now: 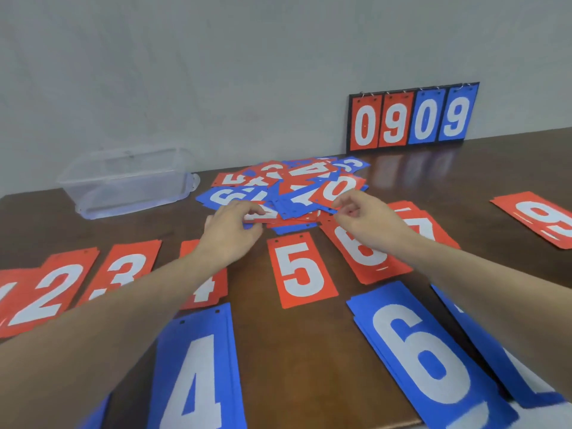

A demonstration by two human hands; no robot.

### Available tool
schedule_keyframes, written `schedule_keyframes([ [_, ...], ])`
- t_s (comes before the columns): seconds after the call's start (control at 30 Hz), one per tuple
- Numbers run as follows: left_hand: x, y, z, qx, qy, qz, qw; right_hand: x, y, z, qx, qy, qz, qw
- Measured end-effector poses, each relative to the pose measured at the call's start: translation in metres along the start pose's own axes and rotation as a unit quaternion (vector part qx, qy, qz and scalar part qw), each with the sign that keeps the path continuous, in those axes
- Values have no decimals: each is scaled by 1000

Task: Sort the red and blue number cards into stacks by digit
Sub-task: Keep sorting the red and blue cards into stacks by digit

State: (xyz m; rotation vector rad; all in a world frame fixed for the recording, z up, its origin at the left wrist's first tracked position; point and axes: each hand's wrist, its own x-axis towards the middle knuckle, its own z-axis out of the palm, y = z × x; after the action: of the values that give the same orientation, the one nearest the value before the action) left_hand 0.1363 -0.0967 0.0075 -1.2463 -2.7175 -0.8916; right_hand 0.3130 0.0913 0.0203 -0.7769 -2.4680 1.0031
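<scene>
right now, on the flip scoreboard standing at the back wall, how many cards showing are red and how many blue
On the scoreboard:
red cards: 2 (a 0 and a 9)
blue cards: 2 (a 0 and a 9)
total: 4

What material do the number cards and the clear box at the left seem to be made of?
Number cards: probably thin matte plastic or coated card; they lie flat, show little glare and have punched holes at one end. Clear box: likely rigid transparent plastic; the wall and table show through it, with a moulded rim.
</scene>
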Motion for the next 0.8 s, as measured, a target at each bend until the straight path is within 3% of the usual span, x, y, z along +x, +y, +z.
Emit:
schedule_keyframes([
  [0.23, 56, -26, 11, -15, 10, 5, 1000, 66, 10, 13, -85, 42, -55, 994],
  [0.53, 101, -9, 43, 23, -19, 49, 998, 109, 35, 2, -159, 20, 21, 987],
  [0.67, 115, -15, 50, 84, -3, 58, 995, 116, 40, 5, -157, -28, 46, 986],
  [0.8, 123, -21, 54, 83, -28, 31, 996, 118, 42, 10, -218, -22, 47, 975],
])
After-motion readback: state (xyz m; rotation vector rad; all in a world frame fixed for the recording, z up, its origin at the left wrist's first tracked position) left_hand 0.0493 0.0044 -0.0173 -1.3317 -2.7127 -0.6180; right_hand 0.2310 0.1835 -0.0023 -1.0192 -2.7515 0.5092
